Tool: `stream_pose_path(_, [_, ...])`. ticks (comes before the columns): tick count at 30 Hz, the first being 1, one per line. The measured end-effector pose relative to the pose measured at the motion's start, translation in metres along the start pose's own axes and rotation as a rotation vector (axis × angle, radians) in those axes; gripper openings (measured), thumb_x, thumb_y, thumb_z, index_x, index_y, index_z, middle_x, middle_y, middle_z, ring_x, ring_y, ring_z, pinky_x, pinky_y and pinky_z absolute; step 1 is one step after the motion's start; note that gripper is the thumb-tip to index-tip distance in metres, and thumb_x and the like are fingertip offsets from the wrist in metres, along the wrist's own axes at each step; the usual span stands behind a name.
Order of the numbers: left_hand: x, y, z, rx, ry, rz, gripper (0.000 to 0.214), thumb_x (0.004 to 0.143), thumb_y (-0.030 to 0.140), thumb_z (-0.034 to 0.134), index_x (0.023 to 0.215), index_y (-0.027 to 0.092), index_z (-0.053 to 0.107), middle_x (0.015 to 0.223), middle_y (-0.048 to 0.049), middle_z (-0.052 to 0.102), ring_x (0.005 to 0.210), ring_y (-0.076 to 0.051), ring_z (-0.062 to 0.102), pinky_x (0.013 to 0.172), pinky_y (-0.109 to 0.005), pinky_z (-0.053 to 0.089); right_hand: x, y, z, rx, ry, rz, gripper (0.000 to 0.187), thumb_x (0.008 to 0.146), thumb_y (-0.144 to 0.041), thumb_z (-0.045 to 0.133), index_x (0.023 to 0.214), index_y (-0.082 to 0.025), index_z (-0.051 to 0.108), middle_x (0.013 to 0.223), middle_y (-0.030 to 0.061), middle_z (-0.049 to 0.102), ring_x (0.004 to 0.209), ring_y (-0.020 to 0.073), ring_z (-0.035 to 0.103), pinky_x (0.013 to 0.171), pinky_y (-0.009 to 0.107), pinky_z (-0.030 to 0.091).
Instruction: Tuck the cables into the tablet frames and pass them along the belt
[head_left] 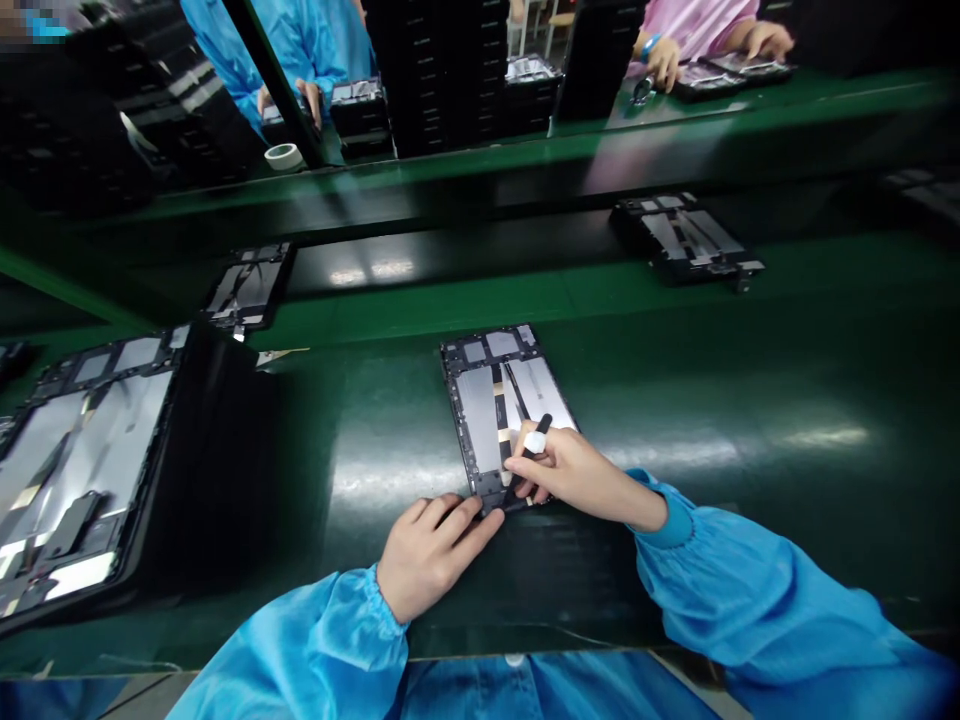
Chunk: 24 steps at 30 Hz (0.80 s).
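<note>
An opened tablet chassis (491, 400) with grey metal panels lies on the dark green bench in front of me. My right hand (570, 472) is closed round a thin black tool (534, 442), whose tip rests at the chassis's near edge; a white ring sits on a finger. My left hand (431, 545) lies with fingers stretched out, fingertips pressing the chassis's near left corner. Both arms wear blue sleeves.
A stack of black trays (187, 480) with a chassis (79, 450) on top stands at the left. Two more chassis (247, 287) (686, 238) lie on the conveyor belt beyond. Other people in blue and pink coats work across the line, beside black tray stacks (442, 70) and a tape roll (283, 156).
</note>
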<state>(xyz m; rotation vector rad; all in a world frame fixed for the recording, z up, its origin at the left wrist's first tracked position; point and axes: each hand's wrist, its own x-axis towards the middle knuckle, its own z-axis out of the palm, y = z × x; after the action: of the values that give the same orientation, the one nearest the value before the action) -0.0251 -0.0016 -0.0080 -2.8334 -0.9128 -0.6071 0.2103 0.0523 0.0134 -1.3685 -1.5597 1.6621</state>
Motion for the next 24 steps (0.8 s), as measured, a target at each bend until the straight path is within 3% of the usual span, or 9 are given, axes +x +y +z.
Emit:
stream_pose_path(4, [0.001,-0.001,0.0,-0.04,-0.021,-0.018,0.033,0.102,0.012,0.036,0.122,0.02,0.061,0.11,-0.0057,0.065,0.095,-0.02,0.057,0.072,-0.031,0.045,-0.015,0.01,-0.012,-0.125,0.165,-0.156,0.021,0.091,-0.036,0.058,0.079,-0.019,0.058,0.072,0.0005,0.062,0.059,0.0152,0.064,0.05,0.025,0.051])
stream_pose_path(7, [0.001,-0.002,0.002,-0.07,-0.023,-0.032,0.033,0.101,0.013,0.037,0.123,0.02,0.061,0.11,-0.0063,0.064,0.096,-0.021,0.057,0.073,-0.031,0.046,-0.025,0.013,-0.014,-0.251,0.192,-0.229,0.022,0.093,-0.035,0.056,0.079,-0.019,0.061,0.075,0.0005,0.06,0.058,0.0132,0.059,0.05,0.025,0.044])
stream_pose_path(11, [-0.002,-0.002,0.007,-0.096,-0.016,-0.039,0.032,0.1,0.012,0.04,0.124,0.02,0.06,0.111,-0.0079,0.063,0.098,-0.021,0.056,0.075,-0.032,0.047,-0.027,0.012,-0.012,-0.317,0.178,-0.237,0.02,0.093,-0.033,0.057,0.079,-0.019,0.063,0.073,-0.0008,0.06,0.055,0.0122,0.055,0.051,0.026,0.04])
stream_pose_path(17, [-0.005,-0.001,0.01,-0.084,-0.001,-0.04,0.031,0.097,0.011,0.047,0.125,0.02,0.059,0.117,-0.0098,0.061,0.102,-0.023,0.056,0.079,-0.033,0.048,-0.023,0.015,-0.012,-0.19,0.174,-0.226,0.02,0.092,-0.032,0.058,0.077,-0.019,0.061,0.071,-0.0004,0.061,0.062,0.0147,0.062,0.055,0.025,0.045])
stream_pose_path(24, [0.002,0.0,0.007,0.028,-0.033,0.004,0.038,0.099,0.009,0.037,0.13,0.02,0.056,0.114,-0.0105,0.062,0.096,-0.022,0.058,0.075,-0.032,0.047,-0.023,0.015,-0.011,-0.198,0.182,-0.207,0.02,0.092,-0.032,0.058,0.077,-0.019,0.061,0.07,-0.0003,0.063,0.06,0.0146,0.063,0.053,0.025,0.044])
